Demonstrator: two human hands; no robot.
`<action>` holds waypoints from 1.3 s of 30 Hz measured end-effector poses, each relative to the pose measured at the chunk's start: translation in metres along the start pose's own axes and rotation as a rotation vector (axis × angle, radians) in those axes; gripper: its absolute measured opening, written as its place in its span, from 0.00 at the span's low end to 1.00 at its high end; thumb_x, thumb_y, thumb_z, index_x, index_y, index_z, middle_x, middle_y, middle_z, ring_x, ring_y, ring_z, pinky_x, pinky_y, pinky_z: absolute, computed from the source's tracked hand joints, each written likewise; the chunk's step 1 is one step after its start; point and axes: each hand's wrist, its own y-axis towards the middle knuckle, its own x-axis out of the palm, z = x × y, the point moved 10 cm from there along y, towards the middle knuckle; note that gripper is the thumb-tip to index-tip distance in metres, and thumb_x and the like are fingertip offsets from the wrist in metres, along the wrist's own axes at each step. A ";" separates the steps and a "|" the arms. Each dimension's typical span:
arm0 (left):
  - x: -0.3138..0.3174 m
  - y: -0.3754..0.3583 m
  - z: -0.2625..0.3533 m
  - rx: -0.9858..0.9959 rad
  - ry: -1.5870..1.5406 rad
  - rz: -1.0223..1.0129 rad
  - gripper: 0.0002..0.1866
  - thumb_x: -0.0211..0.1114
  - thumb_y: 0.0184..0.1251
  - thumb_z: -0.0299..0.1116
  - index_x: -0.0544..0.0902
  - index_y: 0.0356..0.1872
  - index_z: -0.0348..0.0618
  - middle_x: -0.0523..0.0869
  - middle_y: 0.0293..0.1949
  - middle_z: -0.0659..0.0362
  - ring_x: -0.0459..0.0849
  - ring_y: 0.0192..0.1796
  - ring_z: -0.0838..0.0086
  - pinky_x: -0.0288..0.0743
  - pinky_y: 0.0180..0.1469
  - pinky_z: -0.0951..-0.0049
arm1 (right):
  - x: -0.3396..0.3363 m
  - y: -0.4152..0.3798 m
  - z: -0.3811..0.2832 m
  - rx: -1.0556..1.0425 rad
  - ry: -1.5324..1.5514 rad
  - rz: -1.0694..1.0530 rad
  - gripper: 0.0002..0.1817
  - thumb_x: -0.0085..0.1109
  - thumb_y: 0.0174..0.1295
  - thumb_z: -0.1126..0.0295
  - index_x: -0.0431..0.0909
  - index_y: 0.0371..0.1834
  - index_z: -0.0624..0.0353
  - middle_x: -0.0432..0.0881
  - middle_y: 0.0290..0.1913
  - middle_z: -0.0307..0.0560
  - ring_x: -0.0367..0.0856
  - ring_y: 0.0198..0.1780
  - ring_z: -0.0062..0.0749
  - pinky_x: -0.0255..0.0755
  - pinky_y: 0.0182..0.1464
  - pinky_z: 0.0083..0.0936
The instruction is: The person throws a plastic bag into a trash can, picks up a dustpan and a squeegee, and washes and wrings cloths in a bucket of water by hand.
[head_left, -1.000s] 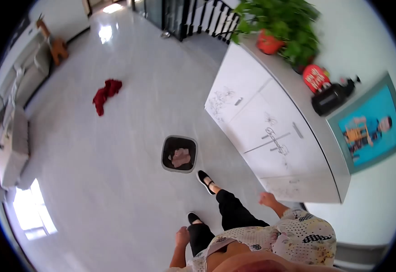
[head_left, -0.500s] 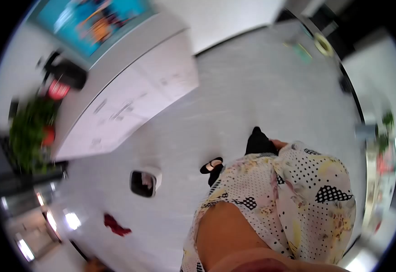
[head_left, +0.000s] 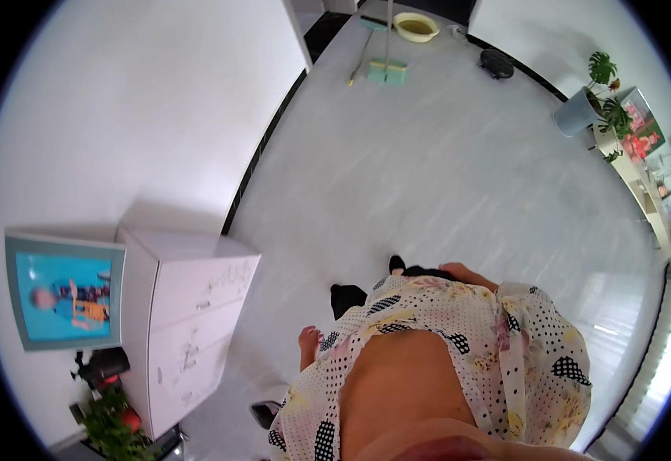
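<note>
My left hand hangs beside the polka-dot and floral top, low on the left side of the head view. Its fingers are loosely curled, and nothing shows in them. The top of a bin sits on the floor below that hand, partly covered by the top. My right hand shows at the front edge of the top, against dark trousers. Its fingers are mostly hidden, so I cannot see whether it holds anything. Black shoes stand on the grey floor.
A white drawer cabinet stands at the left, near a framed picture and a plant. Ahead are a green dustpan, a yellow basin and a black round object. A potted plant stands right.
The view has turned and moved forward; the cabinet now lies lower left and the basin nearer the middle. My left hand has come into view. The red cloth on the floor is out of sight.
</note>
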 end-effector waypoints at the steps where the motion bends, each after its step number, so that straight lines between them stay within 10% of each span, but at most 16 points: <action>1: 0.012 0.014 0.010 0.093 0.167 -0.001 0.09 0.59 0.51 0.31 0.81 0.32 0.40 0.84 0.27 0.56 0.83 0.26 0.69 0.77 0.34 0.69 | 0.003 0.005 -0.009 -0.217 -0.250 -0.020 0.20 0.46 0.63 0.53 0.79 0.38 0.58 0.82 0.40 0.52 0.79 0.43 0.41 0.71 0.46 0.36; 4: -0.071 0.057 -0.078 0.384 0.462 0.027 0.10 0.60 0.51 0.34 0.82 0.34 0.42 0.85 0.29 0.55 0.83 0.29 0.63 0.77 0.36 0.67 | 0.087 -0.027 -0.055 -0.363 -0.784 -0.137 0.20 0.44 0.61 0.54 0.81 0.32 0.57 0.82 0.37 0.54 0.78 0.41 0.53 0.71 0.44 0.40; 7: -0.123 0.073 -0.102 0.375 0.569 -0.032 0.10 0.61 0.51 0.35 0.83 0.33 0.43 0.85 0.30 0.54 0.83 0.32 0.61 0.77 0.37 0.65 | 0.180 -0.025 -0.019 -0.026 -0.355 0.028 0.14 0.49 0.57 0.58 0.77 0.35 0.57 0.82 0.33 0.50 0.79 0.42 0.45 0.73 0.41 0.39; 10: -0.025 0.139 0.013 0.332 0.735 -0.148 0.10 0.62 0.50 0.36 0.83 0.31 0.44 0.84 0.31 0.54 0.83 0.34 0.60 0.77 0.38 0.64 | 0.074 0.022 -0.042 -0.406 -0.728 0.077 0.15 0.53 0.56 0.60 0.77 0.37 0.60 0.81 0.33 0.47 0.80 0.40 0.37 0.74 0.38 0.34; 12: 0.088 0.200 0.130 0.370 0.880 -0.228 0.09 0.62 0.49 0.36 0.83 0.30 0.44 0.84 0.32 0.54 0.83 0.35 0.60 0.77 0.38 0.63 | -0.085 0.073 0.003 0.113 0.544 0.189 0.12 0.57 0.54 0.64 0.76 0.38 0.58 0.79 0.31 0.40 0.79 0.34 0.28 0.75 0.32 0.30; 15: 0.244 0.292 0.324 0.488 1.091 -0.349 0.09 0.63 0.48 0.37 0.83 0.28 0.45 0.83 0.33 0.53 0.82 0.37 0.59 0.78 0.39 0.62 | -0.275 0.120 -0.050 0.183 0.609 0.420 0.12 0.53 0.57 0.66 0.75 0.42 0.58 0.79 0.31 0.40 0.79 0.30 0.26 0.75 0.29 0.26; 20: 0.314 0.340 0.402 0.992 1.954 -0.517 0.10 0.63 0.48 0.38 0.83 0.27 0.43 0.83 0.34 0.53 0.82 0.39 0.59 0.78 0.39 0.62 | -0.315 0.107 -0.022 0.295 0.925 0.643 0.14 0.51 0.58 0.64 0.76 0.44 0.57 0.80 0.34 0.43 0.81 0.34 0.27 0.76 0.29 0.26; 22: 0.314 0.387 0.450 1.255 1.583 -0.226 0.07 0.63 0.46 0.34 0.82 0.26 0.45 0.83 0.30 0.53 0.82 0.38 0.62 0.78 0.39 0.62 | -0.297 0.075 -0.006 0.326 0.555 0.654 0.13 0.50 0.59 0.63 0.77 0.43 0.58 0.81 0.34 0.44 0.82 0.36 0.29 0.77 0.30 0.30; 23: 0.300 0.391 0.492 0.714 1.119 -0.142 0.09 0.59 0.51 0.33 0.81 0.33 0.44 0.84 0.31 0.51 0.83 0.37 0.61 0.78 0.41 0.60 | -0.262 0.078 0.043 0.377 0.683 0.630 0.13 0.51 0.58 0.64 0.77 0.41 0.58 0.82 0.33 0.44 0.82 0.37 0.30 0.77 0.32 0.33; 28: 0.400 0.352 0.660 0.974 0.814 -0.159 0.10 0.56 0.56 0.33 0.80 0.38 0.43 0.83 0.33 0.49 0.82 0.39 0.54 0.75 0.42 0.60 | -0.241 0.063 0.068 0.382 0.240 0.525 0.11 0.53 0.55 0.63 0.79 0.35 0.58 0.82 0.30 0.43 0.81 0.34 0.31 0.76 0.33 0.35; 34: 0.438 0.309 0.690 1.077 0.675 -0.209 0.15 0.60 0.57 0.34 0.77 0.45 0.42 0.83 0.34 0.50 0.82 0.40 0.56 0.75 0.42 0.62 | -0.298 0.068 0.027 0.196 0.027 0.555 0.12 0.55 0.52 0.60 0.80 0.29 0.56 0.83 0.26 0.43 0.81 0.28 0.31 0.75 0.33 0.33; 39: 0.455 0.278 0.715 1.110 0.655 -0.141 0.28 0.63 0.54 0.34 0.67 0.57 0.37 0.78 0.51 0.44 0.77 0.53 0.54 0.71 0.54 0.61 | -0.390 0.080 0.014 0.284 0.456 0.732 0.15 0.57 0.55 0.57 0.79 0.25 0.59 0.82 0.20 0.40 0.76 0.18 0.22 0.71 0.23 0.22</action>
